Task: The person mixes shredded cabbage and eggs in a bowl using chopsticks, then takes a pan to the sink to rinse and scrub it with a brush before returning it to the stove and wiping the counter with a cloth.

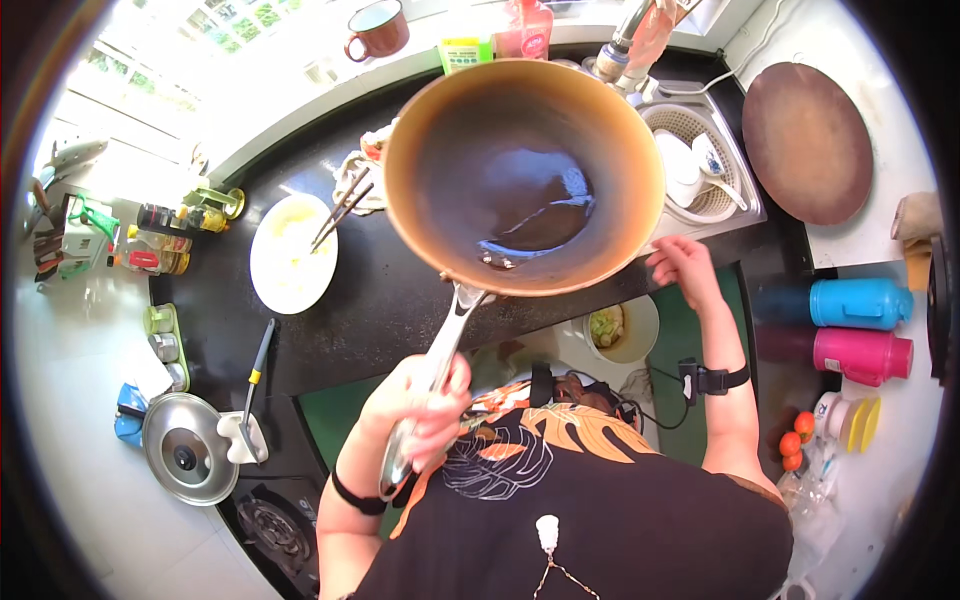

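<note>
My left hand (424, 412) is wrapped around the metal handle of a wok (480, 172). The wok is lifted over the black counter, its inside facing up towards me, with liquid shining in the bottom. My right hand (682, 271) is beside the wok's right rim, fingers loosely apart and nothing in them; whether it touches the rim I cannot tell. Left of the wok, a white bowl (289, 281) holds pale yellow food, and dark chopsticks (343, 210) lean in it. A cloth (351, 180) lies partly hidden behind the wok.
At right is a sink (754, 202) with a colander (716, 210) of dishes. The gas stove (274, 525), glass lid (184, 450) and spatula (259, 367) are at lower left. Below the counter edge stands a bucket (637, 330) with scraps. Thermoses (859, 304) line the right side.
</note>
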`<action>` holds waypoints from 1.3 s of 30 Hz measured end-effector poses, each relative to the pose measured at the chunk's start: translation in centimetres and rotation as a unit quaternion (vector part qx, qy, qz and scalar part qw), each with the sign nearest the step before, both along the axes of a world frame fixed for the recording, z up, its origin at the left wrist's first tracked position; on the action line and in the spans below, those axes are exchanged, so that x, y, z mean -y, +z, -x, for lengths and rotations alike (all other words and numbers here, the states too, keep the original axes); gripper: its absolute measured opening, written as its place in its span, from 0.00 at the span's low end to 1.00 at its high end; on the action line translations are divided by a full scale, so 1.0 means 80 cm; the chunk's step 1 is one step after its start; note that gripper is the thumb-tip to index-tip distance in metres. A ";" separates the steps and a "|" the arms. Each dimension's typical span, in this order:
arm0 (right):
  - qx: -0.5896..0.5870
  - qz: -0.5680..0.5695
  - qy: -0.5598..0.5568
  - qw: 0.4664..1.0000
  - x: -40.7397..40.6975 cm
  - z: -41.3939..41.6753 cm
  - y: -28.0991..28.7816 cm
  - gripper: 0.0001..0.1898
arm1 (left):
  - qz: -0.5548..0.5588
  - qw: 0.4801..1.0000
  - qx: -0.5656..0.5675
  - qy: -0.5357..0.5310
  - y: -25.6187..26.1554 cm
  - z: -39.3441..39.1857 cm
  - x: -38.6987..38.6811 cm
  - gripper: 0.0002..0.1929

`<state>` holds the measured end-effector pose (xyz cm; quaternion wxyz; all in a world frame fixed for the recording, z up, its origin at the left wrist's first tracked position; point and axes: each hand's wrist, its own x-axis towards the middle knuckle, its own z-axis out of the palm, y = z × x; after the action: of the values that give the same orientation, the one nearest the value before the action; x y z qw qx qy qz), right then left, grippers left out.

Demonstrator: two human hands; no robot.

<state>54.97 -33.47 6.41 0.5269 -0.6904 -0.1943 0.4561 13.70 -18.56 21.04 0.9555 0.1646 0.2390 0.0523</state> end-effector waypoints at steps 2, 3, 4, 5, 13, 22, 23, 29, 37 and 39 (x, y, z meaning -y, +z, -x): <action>0.035 -0.005 -0.068 0.997 0.002 -0.012 0.004 0.12 | -0.007 1.000 0.002 -0.026 -0.007 -0.027 -0.022 0.11; 0.034 0.001 -0.074 0.997 0.000 -0.011 0.003 0.12 | -0.015 0.999 -0.010 -0.042 -0.018 -0.038 -0.033 0.10; 0.045 -0.005 -0.069 0.997 -0.005 -0.009 0.004 0.11 | -0.002 0.998 0.000 -0.055 -0.028 -0.047 -0.043 0.10; 0.056 -0.012 -0.063 0.996 -0.013 -0.007 0.008 0.11 | 0.011 0.998 0.011 -0.067 -0.041 -0.056 -0.054 0.09; 0.185 -0.034 0.094 0.978 -0.119 -0.097 0.042 0.12 | 0.011 0.994 0.004 -0.105 -0.149 -0.094 -0.100 0.10; 0.227 -0.112 0.053 0.966 -0.270 -0.257 0.005 0.10 | 0.022 0.992 -0.010 -0.120 -0.232 -0.113 -0.102 0.08; 0.219 -0.115 0.076 0.966 -0.276 -0.268 -0.007 0.10 | 0.025 0.992 -0.016 -0.122 -0.243 -0.115 -0.103 0.09; 0.227 -0.065 0.113 0.965 -0.274 -0.284 0.009 0.09 | -0.123 0.957 -0.179 -0.193 -0.210 -0.142 -0.114 0.16; 0.363 -0.054 0.172 0.914 -0.291 -0.243 0.014 0.07 | -0.203 0.893 -0.314 -0.249 -0.206 -0.118 -0.111 0.21; 0.402 -0.064 0.192 0.893 -0.279 -0.259 -0.008 0.06 | -0.236 0.872 -0.317 -0.288 -0.198 -0.133 -0.116 0.20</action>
<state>75.71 -11.12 5.78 0.3492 -0.7289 -0.5471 0.2180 24.38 -9.30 5.16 0.7339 0.4546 0.4517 -0.2251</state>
